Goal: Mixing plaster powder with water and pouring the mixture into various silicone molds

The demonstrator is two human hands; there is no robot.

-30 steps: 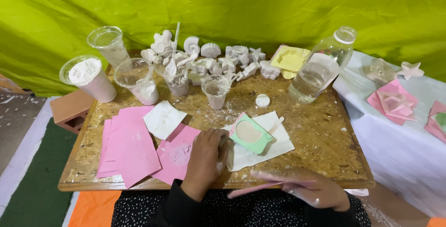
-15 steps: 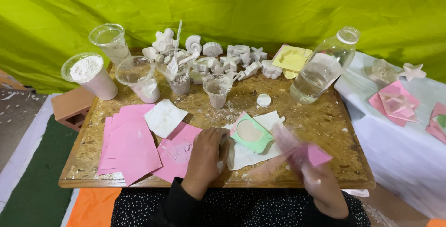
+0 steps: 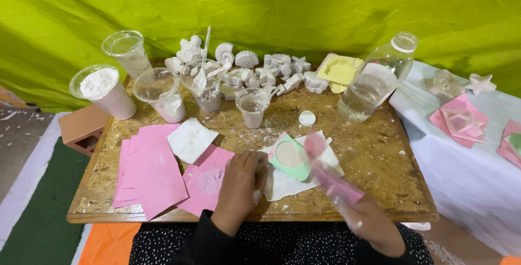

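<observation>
At the near edge of the wooden table (image 3: 380,151), the left hand (image 3: 241,181) lies palm down with its fingers (image 3: 251,162) pressed together and flat, their tips on the edge of a white paper sheet (image 3: 285,181) and partly on a pink sheet (image 3: 209,181); just beyond those fingertips, to their right, a green mould (image 3: 290,156) with a pale round filling sits on the white paper; the right hand (image 3: 366,221) is raised at the table's near right corner, holding a pink sheet-like piece (image 3: 331,175) that is blurred, so whether the fingers pinch it or wrap it cannot be told; the piece's upper end hangs over the right side of the mould; left of the left hand's fingers a stack of pink sheets (image 3: 152,170) lies with a white square sheet (image 3: 191,139) on top; farther off from the fingers stand plastic cups, one with white powder (image 3: 103,88), one with a spoon (image 3: 202,69); behind them white plaster shapes (image 3: 271,69) sit in a row; a clear bottle (image 3: 374,80) leans at the far right, with a small white cap (image 3: 307,118) near it.
</observation>
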